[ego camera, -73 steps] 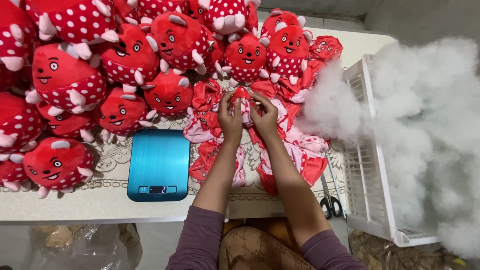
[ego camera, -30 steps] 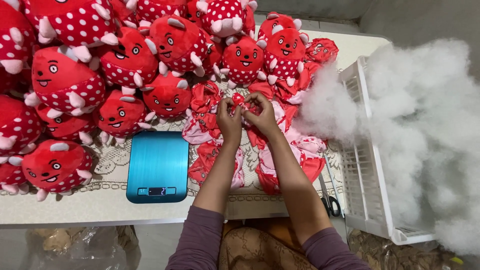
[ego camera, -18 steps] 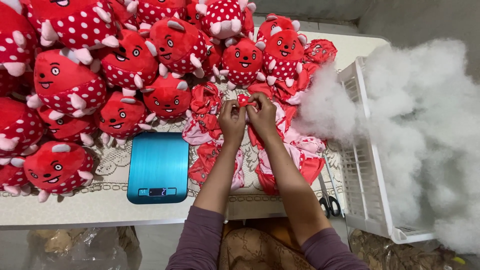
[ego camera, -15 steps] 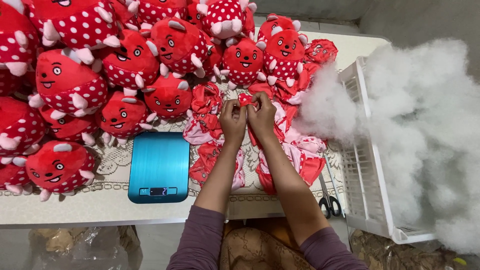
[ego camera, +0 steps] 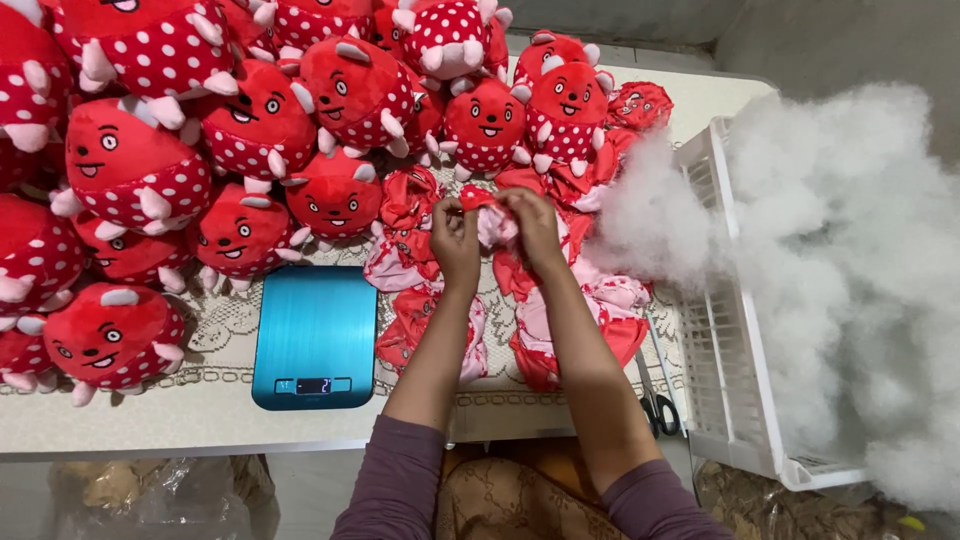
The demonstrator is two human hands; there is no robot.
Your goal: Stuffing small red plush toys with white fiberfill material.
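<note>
Both hands meet over a heap of flat, unstuffed red and pink toy skins [ego camera: 520, 310] in the middle of the table. My left hand [ego camera: 455, 240] and my right hand [ego camera: 530, 225] pinch one small unstuffed skin [ego camera: 487, 215] between them, with its pink lining showing. Stuffed red plush toys [ego camera: 250, 120] with white dots and cartoon faces are piled to the left and behind the hands.
A teal digital kitchen scale [ego camera: 315, 335] lies left of my forearms. A white plastic basket [ego camera: 725, 310] heaped with white fibre stuffing [ego camera: 850, 260] stands at the right. Scissors [ego camera: 655, 400] lie by the table's front edge, beside the basket.
Both hands stayed together on the small skin and kept working it between the fingers; more pink lining shows now. The view shifted slightly.
</note>
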